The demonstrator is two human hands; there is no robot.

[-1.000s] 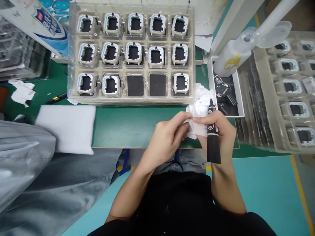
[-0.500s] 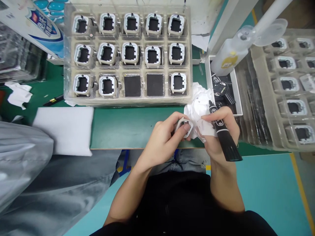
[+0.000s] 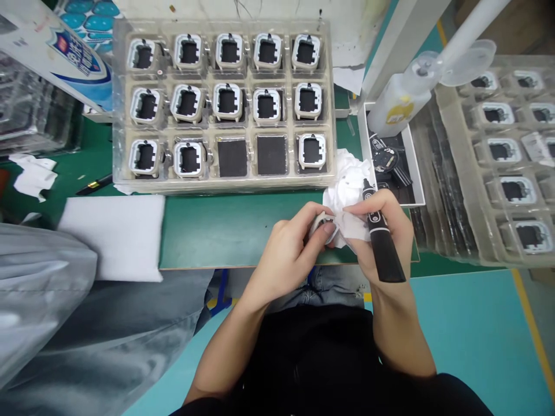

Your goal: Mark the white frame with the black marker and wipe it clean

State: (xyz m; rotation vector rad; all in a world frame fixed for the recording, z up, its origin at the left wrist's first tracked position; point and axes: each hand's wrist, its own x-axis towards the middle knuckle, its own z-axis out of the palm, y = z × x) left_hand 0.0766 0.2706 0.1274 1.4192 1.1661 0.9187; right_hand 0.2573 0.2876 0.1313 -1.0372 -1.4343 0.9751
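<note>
My left hand (image 3: pixel 284 254) is closed on a pale watch case (image 3: pixel 319 220), thumb across its opening and fingers around the outer side. My right hand (image 3: pixel 399 231) grips a black marker pen (image 3: pixel 385 251) across the fingers, its narrow end pointing away from me. That same hand also pinches a thin white wipe (image 3: pixel 355 227) against the right side of the case. Behind both hands lies crumpled white tissue (image 3: pixel 349 173) on the bench. Beyond them, a clear plastic tray (image 3: pixel 217 186) holds rows of similar cases; two front compartments show only black foam.
A white box (image 3: pixel 417 173) with dark parts stands right of the tissue, beside a squeeze bottle (image 3: pixel 392 107). More stacked trays (image 3: pixel 459 231) fill the right. A white foam sheet (image 3: pixel 113 237) lies left, near another person's grey sleeve (image 3: pixel 39 289) and a pen (image 3: pixel 93 184).
My right hand has moved left with the marker and wipe, closer to the watch case. The case has tilted slightly in my left hand. The whole view has shifted a little.
</note>
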